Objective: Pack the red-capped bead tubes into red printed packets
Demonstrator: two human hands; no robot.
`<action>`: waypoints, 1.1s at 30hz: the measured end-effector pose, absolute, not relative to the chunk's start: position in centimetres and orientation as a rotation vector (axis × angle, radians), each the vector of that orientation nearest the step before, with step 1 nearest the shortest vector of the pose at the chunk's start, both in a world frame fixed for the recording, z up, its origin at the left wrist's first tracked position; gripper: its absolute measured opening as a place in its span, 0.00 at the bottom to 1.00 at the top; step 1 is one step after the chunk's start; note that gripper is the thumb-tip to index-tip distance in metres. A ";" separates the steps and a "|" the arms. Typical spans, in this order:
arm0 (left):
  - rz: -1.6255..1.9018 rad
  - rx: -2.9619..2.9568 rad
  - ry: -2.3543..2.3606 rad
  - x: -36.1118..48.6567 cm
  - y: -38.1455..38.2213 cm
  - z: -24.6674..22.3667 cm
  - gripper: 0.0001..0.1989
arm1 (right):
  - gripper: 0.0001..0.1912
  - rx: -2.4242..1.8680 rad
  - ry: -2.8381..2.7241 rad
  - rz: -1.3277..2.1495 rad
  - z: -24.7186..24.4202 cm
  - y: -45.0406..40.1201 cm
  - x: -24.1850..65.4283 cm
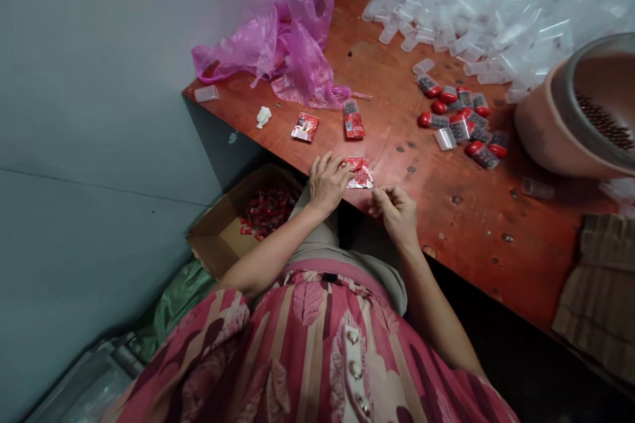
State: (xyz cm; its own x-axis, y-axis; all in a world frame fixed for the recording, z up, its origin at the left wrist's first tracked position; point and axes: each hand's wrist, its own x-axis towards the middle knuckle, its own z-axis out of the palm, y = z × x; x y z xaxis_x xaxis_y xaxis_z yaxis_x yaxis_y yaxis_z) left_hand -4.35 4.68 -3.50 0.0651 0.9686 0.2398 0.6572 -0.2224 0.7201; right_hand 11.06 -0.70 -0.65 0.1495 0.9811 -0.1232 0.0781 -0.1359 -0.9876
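A small red printed packet (pixel 362 174) with silvery edges lies flat at the front edge of the wooden table. My left hand (pixel 329 183) rests on its left part, fingers spread and stretched out. At the packet's lower right corner, my right hand (pixel 395 211) has thumb and forefinger pinched together, the other fingers curled. Just beyond are another red packet (pixel 305 127) and a red packet (pixel 354 125) with a clear tube of dark contents (pixel 350 108) at its top end.
Several red-capped, filled tubes (pixel 439 120) lie to the right, before a heap of clear tubes (pixel 496 23). A pink bucket (pixel 543 119) holds dark beads. Pink plastic bags (pixel 302 46) sit at the back left. Below stands a cardboard box (pixel 218 238) with red pieces.
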 end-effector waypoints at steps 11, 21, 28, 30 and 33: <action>1.215 1.334 1.229 -3.6 2.9 -0.4 0.16 | 0.17 -1.180 -0.942 1.191 0.0 3.8 10.3; 0.927 0.732 1.093 -3.3 3.3 -0.2 0.17 | 0.13 -1.374 -1.354 1.227 1.2 6.3 14.4; 0.998 0.651 1.159 -3.7 2.4 -0.1 0.15 | 0.11 -2.088 -1.607 0.157 2.2 13.0 24.3; 0.985 0.615 1.167 -3.9 2.2 0.1 0.15 | 0.12 -2.141 -1.704 0.127 1.9 13.5 25.2; 0.976 0.565 1.179 -4.4 2.2 0.3 0.15 | 0.14 -2.146 -1.808 0.098 0.9 12.3 24.6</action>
